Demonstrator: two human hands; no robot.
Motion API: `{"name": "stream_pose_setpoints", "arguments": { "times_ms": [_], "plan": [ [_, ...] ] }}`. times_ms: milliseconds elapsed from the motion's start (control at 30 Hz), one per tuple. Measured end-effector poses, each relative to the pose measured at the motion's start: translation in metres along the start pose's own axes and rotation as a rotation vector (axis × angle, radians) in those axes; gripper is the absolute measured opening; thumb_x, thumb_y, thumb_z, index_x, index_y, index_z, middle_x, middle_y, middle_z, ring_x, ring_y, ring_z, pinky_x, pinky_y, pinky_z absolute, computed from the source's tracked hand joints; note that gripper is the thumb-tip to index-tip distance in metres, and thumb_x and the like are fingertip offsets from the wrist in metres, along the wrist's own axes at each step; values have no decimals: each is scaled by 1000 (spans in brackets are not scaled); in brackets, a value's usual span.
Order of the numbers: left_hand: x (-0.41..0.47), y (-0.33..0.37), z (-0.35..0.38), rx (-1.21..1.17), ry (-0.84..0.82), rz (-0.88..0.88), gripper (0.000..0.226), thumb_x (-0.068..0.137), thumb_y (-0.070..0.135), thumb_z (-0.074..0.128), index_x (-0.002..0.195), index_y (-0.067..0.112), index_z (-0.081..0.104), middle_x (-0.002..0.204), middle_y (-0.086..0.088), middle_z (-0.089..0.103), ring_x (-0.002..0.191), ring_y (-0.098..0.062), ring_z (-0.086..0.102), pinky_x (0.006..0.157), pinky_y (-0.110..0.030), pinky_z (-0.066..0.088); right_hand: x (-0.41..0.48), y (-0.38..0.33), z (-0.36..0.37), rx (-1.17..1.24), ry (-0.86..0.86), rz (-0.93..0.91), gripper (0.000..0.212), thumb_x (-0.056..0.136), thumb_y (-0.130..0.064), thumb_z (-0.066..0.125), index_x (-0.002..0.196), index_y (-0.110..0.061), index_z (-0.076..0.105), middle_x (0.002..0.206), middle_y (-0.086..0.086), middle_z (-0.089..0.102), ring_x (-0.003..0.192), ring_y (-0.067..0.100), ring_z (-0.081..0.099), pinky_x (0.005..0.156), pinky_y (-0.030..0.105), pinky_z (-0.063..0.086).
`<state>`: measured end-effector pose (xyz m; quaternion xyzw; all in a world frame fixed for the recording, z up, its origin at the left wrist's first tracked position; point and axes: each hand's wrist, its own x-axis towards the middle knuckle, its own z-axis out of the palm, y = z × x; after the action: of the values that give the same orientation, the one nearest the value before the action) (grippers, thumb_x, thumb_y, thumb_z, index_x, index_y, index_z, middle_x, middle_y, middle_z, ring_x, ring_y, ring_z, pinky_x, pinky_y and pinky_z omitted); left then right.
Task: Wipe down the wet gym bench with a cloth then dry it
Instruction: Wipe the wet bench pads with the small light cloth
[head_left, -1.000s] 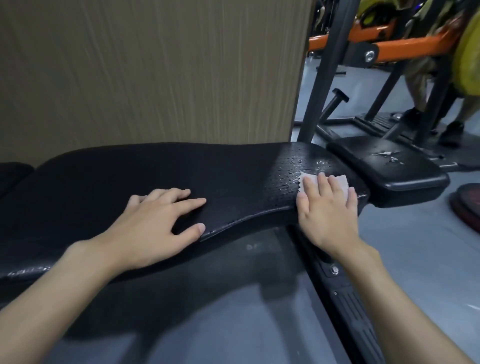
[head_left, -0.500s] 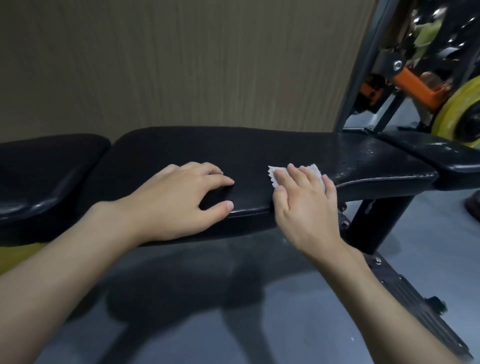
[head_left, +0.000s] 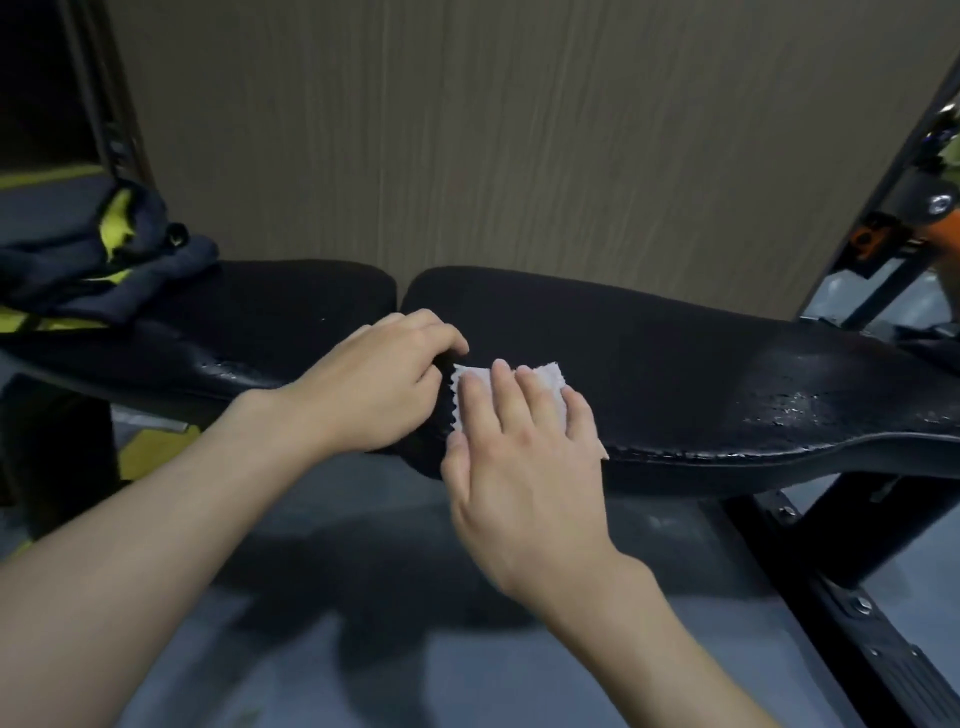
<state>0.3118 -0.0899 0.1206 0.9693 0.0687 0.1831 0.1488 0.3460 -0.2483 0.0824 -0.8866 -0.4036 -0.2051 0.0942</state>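
Cloth (head_left: 545, 376), pressed flat under the straight-fingered right hand (head_left: 519, 467), has swept left along the bench (head_left: 675, 364) from its wet right end to just beside the left hand (head_left: 374, 384), now curled over the pad's end; droplets (head_left: 800, 410) remaining at right suggest another pass.

Your single head camera looks forward and down from close above your left hand (head_left: 371, 387) and right hand (head_left: 522, 467); the bench pad (head_left: 675, 374) runs crosswise beneath their fingers.

Cloth (head_left: 540, 378) on bench (head_left: 675, 374); jacket (head_left: 98, 260) far left.
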Motion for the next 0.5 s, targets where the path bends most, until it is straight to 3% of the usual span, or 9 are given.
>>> {"name": "stream_pose_setpoints", "arguments": {
  "times_ms": [167, 233, 300, 433, 500],
  "plan": [
    [1, -29, -8, 12, 52, -72, 51, 92, 3, 41, 136, 28, 48, 134, 12, 53, 126, -10, 44, 109, -34, 31, 18, -5, -11, -22, -186, -262, 62, 98, -44, 12, 150, -17, 33, 156, 9, 35, 145, 29, 28, 114, 50, 24],
    [5, -37, -13, 6, 48, -111, 53, 92, 2, 41, 140, 26, 42, 132, 11, 50, 126, -13, 42, 105, -29, 31, 34, 1, -17, 14, -290, -348, 61, 99, -44, 4, 154, -24, 20, 164, 3, 19, 151, 23, 11, 120, 46, 14],
    [14, -46, -17, 5, 30, -144, 52, 91, 1, 43, 139, 22, 38, 122, 11, 44, 123, -16, 42, 98, -26, 31, 58, 4, -17, 63, -402, -386, 52, 104, -41, 9, 155, -32, 13, 166, -4, 6, 152, 15, -3, 122, 42, 3],
    [38, -73, -29, 21, -34, -194, 47, 87, -2, 42, 131, 16, 38, 129, -5, 50, 119, -24, 46, 101, -37, 38, 98, 0, -9, 120, -487, -430, 48, 105, -35, 23, 153, -37, 24, 164, -12, 7, 150, 5, -7, 121, 34, -4],
    [43, -82, -34, 50, -57, -191, 43, 88, -1, 41, 128, 15, 40, 127, -5, 51, 117, -24, 47, 100, -36, 37, 105, 3, -7, 149, -515, -441, 46, 104, -36, 22, 149, -39, 29, 161, -19, 11, 149, 0, -7, 121, 32, -4]
  ]
}}
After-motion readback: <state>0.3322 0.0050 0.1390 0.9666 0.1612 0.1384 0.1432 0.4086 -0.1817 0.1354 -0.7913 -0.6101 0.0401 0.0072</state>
